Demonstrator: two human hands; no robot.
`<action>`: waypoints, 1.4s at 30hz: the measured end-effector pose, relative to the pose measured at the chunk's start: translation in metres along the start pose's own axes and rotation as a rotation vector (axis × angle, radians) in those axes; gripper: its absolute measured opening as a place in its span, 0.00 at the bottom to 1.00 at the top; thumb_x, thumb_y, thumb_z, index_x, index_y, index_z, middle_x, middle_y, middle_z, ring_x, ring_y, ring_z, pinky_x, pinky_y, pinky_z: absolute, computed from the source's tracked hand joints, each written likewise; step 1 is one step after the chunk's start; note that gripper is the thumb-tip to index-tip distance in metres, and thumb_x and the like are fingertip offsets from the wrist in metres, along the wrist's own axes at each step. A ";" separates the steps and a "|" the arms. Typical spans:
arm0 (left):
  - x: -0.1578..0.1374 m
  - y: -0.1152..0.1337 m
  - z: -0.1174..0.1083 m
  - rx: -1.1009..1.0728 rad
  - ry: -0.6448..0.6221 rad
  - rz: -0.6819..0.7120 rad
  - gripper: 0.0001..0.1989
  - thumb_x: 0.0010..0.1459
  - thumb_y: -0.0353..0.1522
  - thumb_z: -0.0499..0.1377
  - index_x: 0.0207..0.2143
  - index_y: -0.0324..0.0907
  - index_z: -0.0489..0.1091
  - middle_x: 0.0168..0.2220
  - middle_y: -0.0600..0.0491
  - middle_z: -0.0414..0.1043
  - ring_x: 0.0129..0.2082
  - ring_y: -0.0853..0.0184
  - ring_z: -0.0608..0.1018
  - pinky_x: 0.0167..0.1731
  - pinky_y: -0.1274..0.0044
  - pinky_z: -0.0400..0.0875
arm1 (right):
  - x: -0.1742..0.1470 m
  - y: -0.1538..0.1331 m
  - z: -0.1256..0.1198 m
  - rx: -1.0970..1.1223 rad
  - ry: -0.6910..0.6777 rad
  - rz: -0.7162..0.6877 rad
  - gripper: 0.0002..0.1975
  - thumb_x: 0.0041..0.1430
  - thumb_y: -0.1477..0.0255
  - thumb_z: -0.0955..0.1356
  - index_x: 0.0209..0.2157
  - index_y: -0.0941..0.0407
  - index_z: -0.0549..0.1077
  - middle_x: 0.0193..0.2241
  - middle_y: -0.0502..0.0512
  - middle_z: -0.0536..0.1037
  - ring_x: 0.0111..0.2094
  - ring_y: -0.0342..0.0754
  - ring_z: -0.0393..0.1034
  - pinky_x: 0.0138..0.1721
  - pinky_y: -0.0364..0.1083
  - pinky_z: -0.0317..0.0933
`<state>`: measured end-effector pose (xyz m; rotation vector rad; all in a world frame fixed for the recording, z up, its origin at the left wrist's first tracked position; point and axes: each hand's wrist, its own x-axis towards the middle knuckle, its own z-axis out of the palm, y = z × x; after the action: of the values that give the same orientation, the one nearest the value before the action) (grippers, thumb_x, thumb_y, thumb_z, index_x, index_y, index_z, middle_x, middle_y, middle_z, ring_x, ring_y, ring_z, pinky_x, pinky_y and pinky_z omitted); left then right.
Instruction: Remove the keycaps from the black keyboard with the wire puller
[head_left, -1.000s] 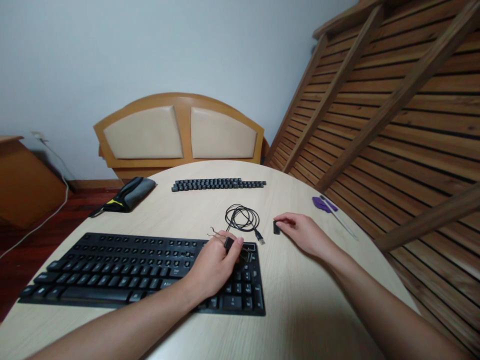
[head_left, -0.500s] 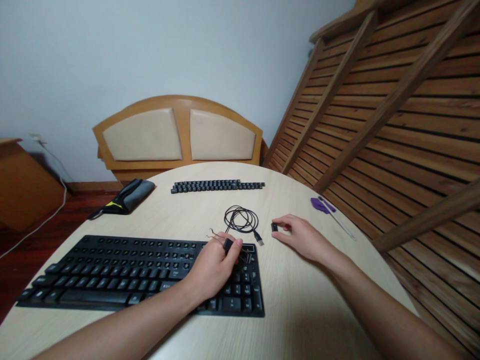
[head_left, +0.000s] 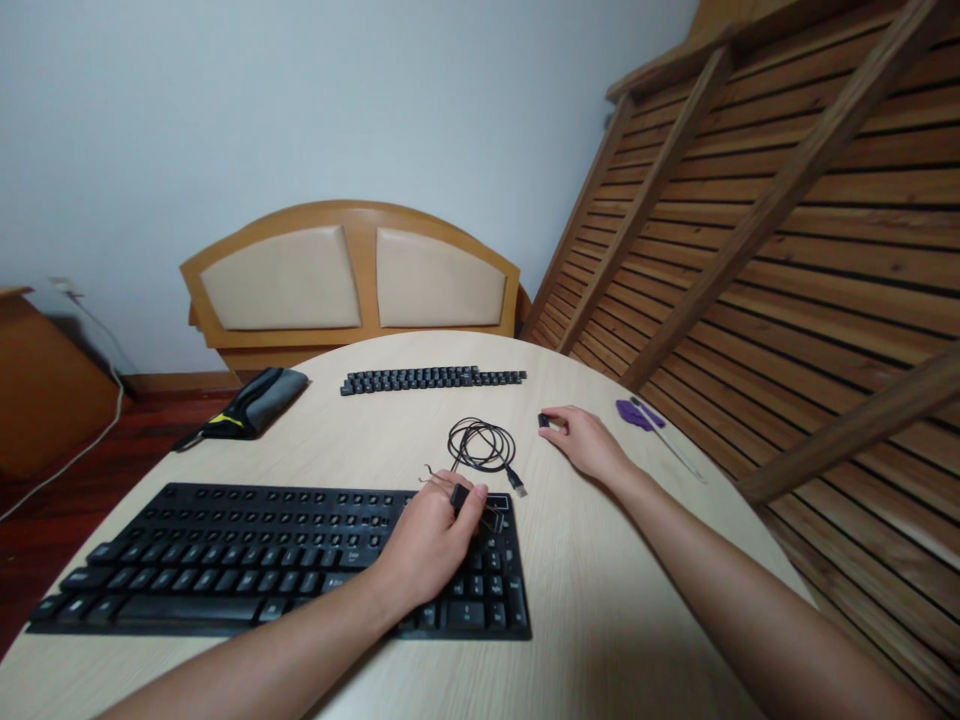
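Observation:
My left hand is closed around a keycap puller, whose black handle shows by the thumb and whose thin wires stick out on both sides. This hand is over the right part of a black keyboard, hiding some of its keys. Bare switches show in the keyboard's upper rows, while the lower rows still carry caps. My right hand pinches a small black keycap between thumb and fingers, above the table to the right of the coiled cable. Several removed keycaps stand in rows farther back.
A coiled black USB cable lies behind the keyboard. At the right are a purple cloth and a thin white stick-like tool. A black and grey pouch lies at the left edge of the round table.
My right hand has moved farther back over the table with the keycap. My left hand stays over the keyboard with the puller. The view has shifted slightly.

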<state>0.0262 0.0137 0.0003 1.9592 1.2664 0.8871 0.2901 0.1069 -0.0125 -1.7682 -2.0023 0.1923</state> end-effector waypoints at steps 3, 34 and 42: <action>0.000 0.000 0.000 0.001 -0.004 -0.004 0.17 0.67 0.41 0.48 0.27 0.43 0.65 0.26 0.53 0.71 0.32 0.62 0.76 0.35 0.73 0.67 | 0.022 0.003 0.004 -0.046 0.006 0.029 0.18 0.60 0.68 0.68 0.50 0.60 0.76 0.48 0.64 0.78 0.48 0.55 0.73 0.50 0.49 0.62; 0.001 0.002 0.002 -0.017 -0.038 -0.029 0.19 0.67 0.40 0.46 0.25 0.43 0.63 0.29 0.51 0.69 0.34 0.62 0.73 0.38 0.71 0.65 | 0.082 0.013 0.046 -0.133 0.177 0.191 0.18 0.64 0.65 0.65 0.54 0.50 0.74 0.49 0.57 0.79 0.48 0.53 0.73 0.47 0.47 0.63; 0.002 0.000 0.002 0.007 -0.038 -0.033 0.18 0.67 0.40 0.46 0.25 0.43 0.62 0.29 0.51 0.69 0.34 0.61 0.73 0.38 0.71 0.65 | 0.085 0.015 0.049 -0.120 0.190 0.161 0.17 0.63 0.66 0.66 0.53 0.50 0.74 0.49 0.56 0.79 0.48 0.53 0.72 0.47 0.47 0.63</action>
<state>0.0284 0.0148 0.0000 1.9460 1.2776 0.8268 0.2769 0.2015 -0.0412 -1.9448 -1.7718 -0.0456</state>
